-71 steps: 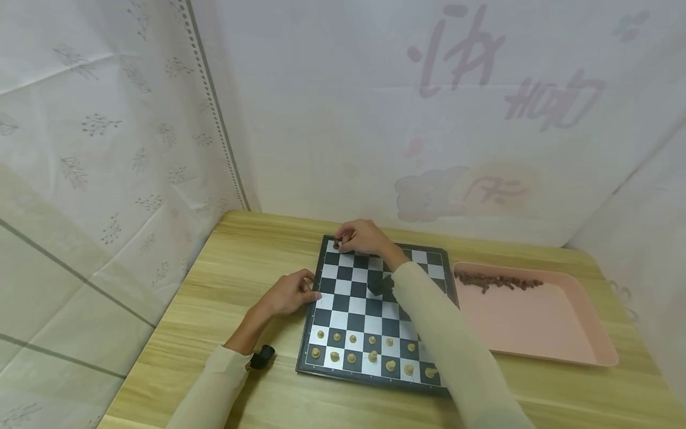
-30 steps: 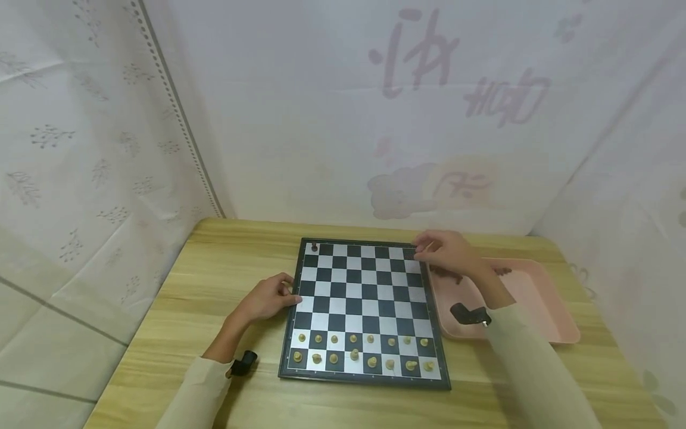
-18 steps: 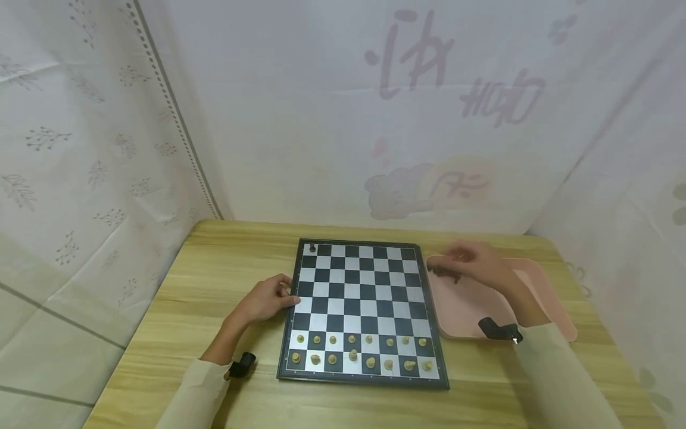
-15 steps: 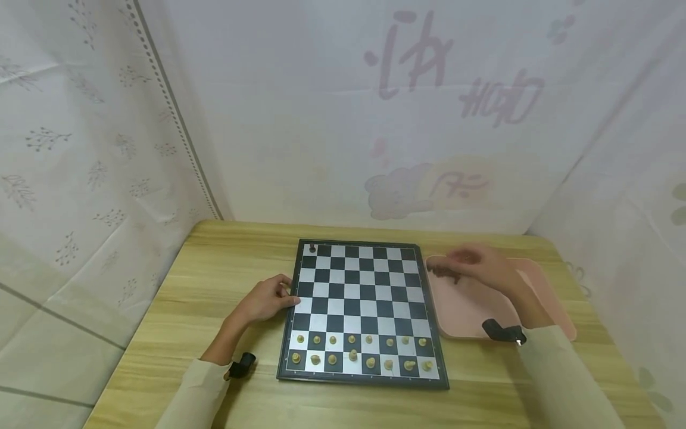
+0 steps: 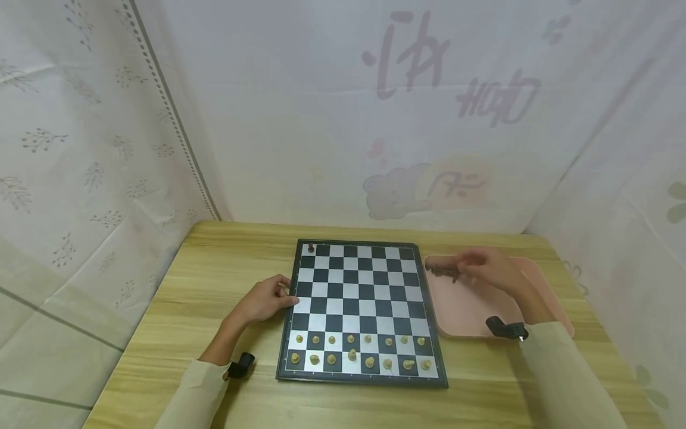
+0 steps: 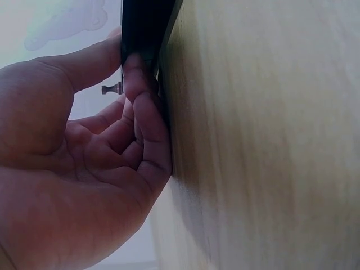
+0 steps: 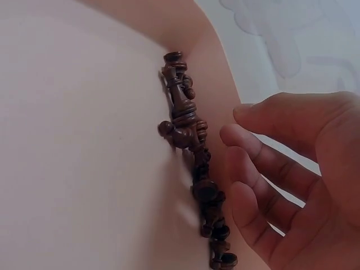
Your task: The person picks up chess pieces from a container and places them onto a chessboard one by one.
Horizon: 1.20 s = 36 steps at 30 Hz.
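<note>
My left hand (image 5: 266,298) grips the left edge of the chessboard (image 5: 351,290), thumb over the top and fingers curled against its side, as the left wrist view shows. My right hand (image 5: 495,271) hovers over the pink tray (image 5: 471,322), fingers slightly bent and nothing between them. Beside its fingertips, a heap of dark brown chess pieces (image 7: 185,112) lies along the tray wall. One dark chess piece (image 5: 311,248) stands alone on the board's far left corner square. Two rows of pale chess pieces (image 5: 352,354) fill the near side; a few lean.
The wooden table (image 5: 230,256) carries board and tray side by side, the tray close to the board's right edge. White printed curtains (image 5: 300,149) enclose the table at the back and sides. Black wrist cameras (image 5: 506,329) sit on both wrists.
My right hand has left the dark piece at the far left corner, crossed the board to the right and come over the heap in the tray. The left hand stays at the board's edge.
</note>
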Tool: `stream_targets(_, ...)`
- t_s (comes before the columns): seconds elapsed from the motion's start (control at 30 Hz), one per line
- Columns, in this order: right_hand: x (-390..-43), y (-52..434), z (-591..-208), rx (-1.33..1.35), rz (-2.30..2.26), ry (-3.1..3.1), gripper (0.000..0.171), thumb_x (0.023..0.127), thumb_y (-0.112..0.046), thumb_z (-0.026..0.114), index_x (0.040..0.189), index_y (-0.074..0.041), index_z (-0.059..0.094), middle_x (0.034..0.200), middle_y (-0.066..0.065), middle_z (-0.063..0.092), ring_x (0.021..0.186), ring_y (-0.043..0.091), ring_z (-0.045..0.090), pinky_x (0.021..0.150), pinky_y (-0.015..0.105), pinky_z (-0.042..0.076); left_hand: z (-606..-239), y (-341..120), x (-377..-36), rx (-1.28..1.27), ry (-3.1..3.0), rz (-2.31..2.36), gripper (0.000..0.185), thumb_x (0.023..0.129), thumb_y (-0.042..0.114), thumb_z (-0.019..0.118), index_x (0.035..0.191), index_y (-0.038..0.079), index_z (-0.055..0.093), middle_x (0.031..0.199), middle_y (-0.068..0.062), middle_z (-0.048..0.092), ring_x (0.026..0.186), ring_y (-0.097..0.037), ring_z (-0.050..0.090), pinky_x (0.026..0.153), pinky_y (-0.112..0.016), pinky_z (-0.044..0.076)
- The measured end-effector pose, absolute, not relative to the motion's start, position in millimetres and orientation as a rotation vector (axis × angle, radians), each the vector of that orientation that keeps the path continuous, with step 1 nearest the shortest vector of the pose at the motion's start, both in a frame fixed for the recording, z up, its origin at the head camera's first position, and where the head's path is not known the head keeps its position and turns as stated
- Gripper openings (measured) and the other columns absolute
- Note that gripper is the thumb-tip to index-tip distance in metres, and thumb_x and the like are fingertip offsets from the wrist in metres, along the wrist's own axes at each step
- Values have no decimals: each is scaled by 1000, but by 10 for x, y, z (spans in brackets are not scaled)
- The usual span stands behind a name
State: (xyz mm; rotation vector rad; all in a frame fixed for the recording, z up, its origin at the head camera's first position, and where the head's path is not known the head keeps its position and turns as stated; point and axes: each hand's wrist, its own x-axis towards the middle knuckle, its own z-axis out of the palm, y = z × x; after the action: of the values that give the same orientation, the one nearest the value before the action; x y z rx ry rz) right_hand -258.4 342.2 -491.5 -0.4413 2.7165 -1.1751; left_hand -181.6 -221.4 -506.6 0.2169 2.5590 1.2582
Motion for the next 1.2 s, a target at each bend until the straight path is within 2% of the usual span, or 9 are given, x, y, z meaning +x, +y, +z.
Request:
stream_targets(0.27,-2598,3421,-4905,-466,-1106,2755,22,102,-1,75,123,2,76,111,17,77,90,28,69,70,37,61,-5080,-2210,-1836,197,2561,1264,42,101,13,82,131,-8,63,83,-3,69,77,-18,59,75,-35,46)
stream_targets(0.43,-2608,3436,-4934,-457,-1068,2773,19,102,-3,76,120,3,77,106,16,78,87,24,68,69,34,59,-5068,-2201,-1829,193,2562,1260,42,100,14,82,131,-8,63,83,-3,69,76,-18,59,75,-35,46)
stream_targets(0.67,-2616,3502,-4973,-496,-1075,2778,20,102,-4,75,118,8,75,106,22,78,84,17,69,66,33,58,-5063,-2200,-1819,195,2567,1264,42,100,13,83,130,-8,64,83,-4,69,76,-19,59,75,-36,46)
stream_targets(0.8,-2607,3543,-5001,-496,-1073,2791,19,102,-3,75,117,7,76,107,23,78,86,18,69,67,32,58,-5062,-2198,-1814,177,2571,1257,41,100,13,83,130,-8,64,84,-4,69,76,-18,58,74,-35,46)
stream_targets(1.03,-2595,3584,-5027,-461,-1022,2813,19,101,-4,76,118,4,78,109,18,78,98,21,68,75,28,54,-5088,-2194,-1814,180,2577,1256,41,99,13,84,129,-8,65,82,-3,68,75,-18,58,73,-35,45)
stream_targets(1.2,-2580,3582,-5027,-433,-1036,2790,20,101,-3,74,119,6,77,110,19,77,98,21,67,76,28,54,-5105,-2197,-1828,176,2580,1253,40,100,13,83,130,-7,65,82,-3,68,75,-18,58,73,-34,46)
